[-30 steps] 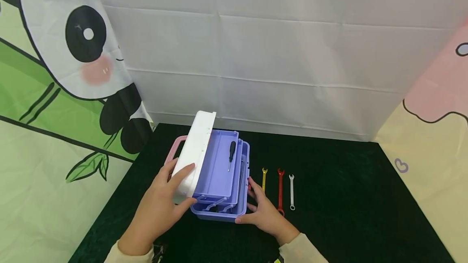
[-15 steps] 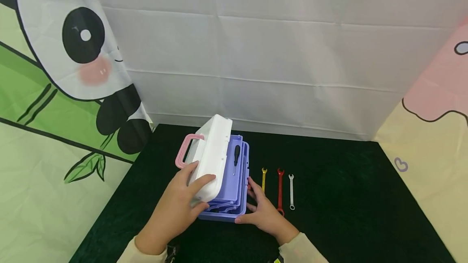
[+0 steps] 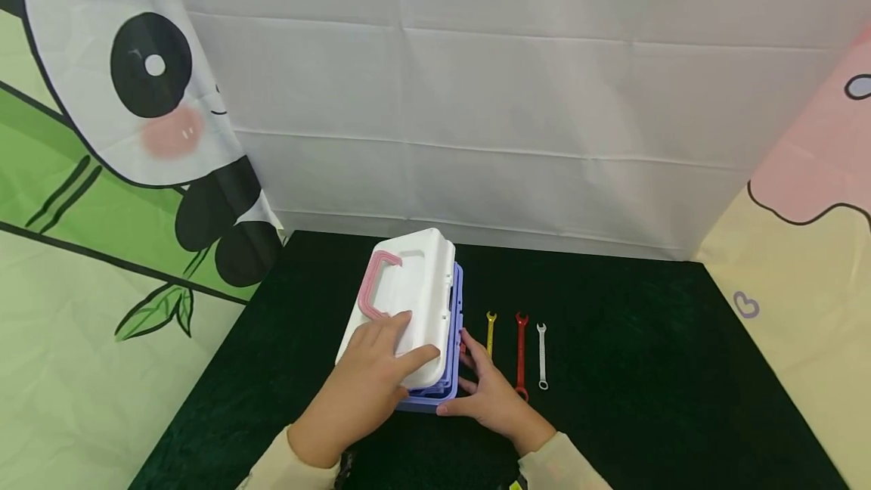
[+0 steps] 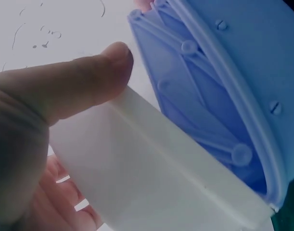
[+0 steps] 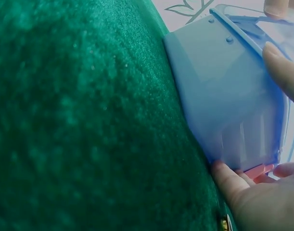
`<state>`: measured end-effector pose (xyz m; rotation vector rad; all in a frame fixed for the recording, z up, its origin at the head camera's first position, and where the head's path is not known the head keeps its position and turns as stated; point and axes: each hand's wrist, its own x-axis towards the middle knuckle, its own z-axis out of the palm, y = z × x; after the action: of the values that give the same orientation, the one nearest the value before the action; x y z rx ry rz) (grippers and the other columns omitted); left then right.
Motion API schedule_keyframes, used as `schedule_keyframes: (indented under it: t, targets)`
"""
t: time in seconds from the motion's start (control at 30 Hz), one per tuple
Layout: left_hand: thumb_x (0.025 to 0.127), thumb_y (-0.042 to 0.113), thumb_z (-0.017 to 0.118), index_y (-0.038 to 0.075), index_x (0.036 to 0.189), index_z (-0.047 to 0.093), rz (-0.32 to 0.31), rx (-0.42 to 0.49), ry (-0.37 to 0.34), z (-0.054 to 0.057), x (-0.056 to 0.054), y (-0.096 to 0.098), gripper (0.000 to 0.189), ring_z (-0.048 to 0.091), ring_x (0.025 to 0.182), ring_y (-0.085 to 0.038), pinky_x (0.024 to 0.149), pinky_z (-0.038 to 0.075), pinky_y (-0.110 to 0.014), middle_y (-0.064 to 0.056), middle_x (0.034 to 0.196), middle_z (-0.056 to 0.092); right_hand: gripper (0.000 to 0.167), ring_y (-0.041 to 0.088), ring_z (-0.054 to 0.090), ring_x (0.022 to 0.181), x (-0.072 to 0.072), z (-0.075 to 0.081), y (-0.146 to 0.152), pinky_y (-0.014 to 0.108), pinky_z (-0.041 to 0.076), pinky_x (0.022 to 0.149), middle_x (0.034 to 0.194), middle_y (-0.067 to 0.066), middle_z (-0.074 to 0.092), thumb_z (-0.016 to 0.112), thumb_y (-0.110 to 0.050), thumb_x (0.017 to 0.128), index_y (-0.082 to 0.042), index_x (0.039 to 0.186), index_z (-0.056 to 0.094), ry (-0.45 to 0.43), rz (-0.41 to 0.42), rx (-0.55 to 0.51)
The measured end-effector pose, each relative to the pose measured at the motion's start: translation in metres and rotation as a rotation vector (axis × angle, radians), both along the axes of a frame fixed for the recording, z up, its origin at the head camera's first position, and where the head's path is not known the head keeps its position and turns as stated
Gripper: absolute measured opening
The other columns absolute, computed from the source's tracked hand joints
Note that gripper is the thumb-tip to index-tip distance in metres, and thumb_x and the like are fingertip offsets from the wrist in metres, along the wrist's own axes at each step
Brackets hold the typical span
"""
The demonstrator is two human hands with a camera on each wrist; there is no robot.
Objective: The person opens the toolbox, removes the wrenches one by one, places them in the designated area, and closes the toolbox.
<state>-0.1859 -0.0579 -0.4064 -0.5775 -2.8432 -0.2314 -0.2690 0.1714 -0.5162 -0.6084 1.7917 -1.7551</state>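
A toolbox has a blue-purple base (image 5: pixel 228 91) and a white lid (image 3: pixel 415 293) with a pink handle (image 3: pixel 370 286). The lid lies tilted low over the base, leaving a gap along the right side. My left hand (image 3: pixel 374 373) grips the lid's near end, its thumb (image 4: pixel 103 72) and fingers on different faces of it. Inside the gap, folding tray arms (image 4: pixel 199 91) show in the left wrist view. Holding the base's near right corner, my right hand (image 3: pixel 493 399) has its thumb at the near end and fingers along the right side, by a red latch (image 5: pixel 260 171).
Right of the toolbox, a yellow wrench (image 3: pixel 491 333), a red wrench (image 3: pixel 521 354) and a silver wrench (image 3: pixel 542 358) lie on the dark green cloth (image 3: pixel 646 369). A pale cloth backdrop (image 3: pixel 517 97) rises behind the table, with printed cartoon side panels.
My left hand has swung the lid rightward and down over the base, covering the trays and the screwdriver in them. My right hand has stayed at the base's corner.
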Motion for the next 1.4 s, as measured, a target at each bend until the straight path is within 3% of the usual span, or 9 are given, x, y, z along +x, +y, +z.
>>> schedule_keyframes:
  t: [0.43, 0.73, 1.4]
  targets:
    - [0.075, 0.021, 0.095, 0.037, 0.132, 0.062, -0.121, -0.062, -0.001, -0.011, -0.009, 0.015, 0.067, 0.045, 0.128, -0.037, 0.11, 0.037, -0.061, -0.018, 0.149, 0.045, 0.123, 0.039, 0.018, 0.154, -0.001, -0.001, 0.001, 0.044, 0.043, 0.11, 0.171, 0.012, 0.002, 0.089, -0.008, 0.08, -0.021, 0.167, 0.004, -0.001, 0.008, -0.017]
    - [0.08, 0.017, 0.09, 0.037, 0.129, 0.068, -0.141, -0.129, -0.06, -0.019, -0.013, 0.026, 0.056, 0.047, 0.125, -0.033, 0.113, 0.034, -0.056, -0.015, 0.144, 0.051, 0.121, 0.039, 0.021, 0.153, -0.003, -0.002, 0.001, 0.042, 0.045, 0.109, 0.17, 0.013, 0.008, 0.089, -0.005, 0.079, -0.022, 0.167, 0.008, -0.029, -0.006, 0.032]
    - [0.083, 0.014, 0.086, 0.038, 0.139, 0.064, -0.119, -0.067, 0.002, -0.033, -0.009, 0.023, 0.065, 0.046, 0.131, -0.032, 0.113, 0.033, -0.056, -0.013, 0.152, 0.048, 0.116, 0.037, 0.027, 0.151, -0.003, -0.002, 0.0, 0.044, 0.043, 0.11, 0.168, 0.012, 0.015, 0.086, -0.006, 0.082, -0.021, 0.166, 0.009, 0.002, -0.006, 0.021]
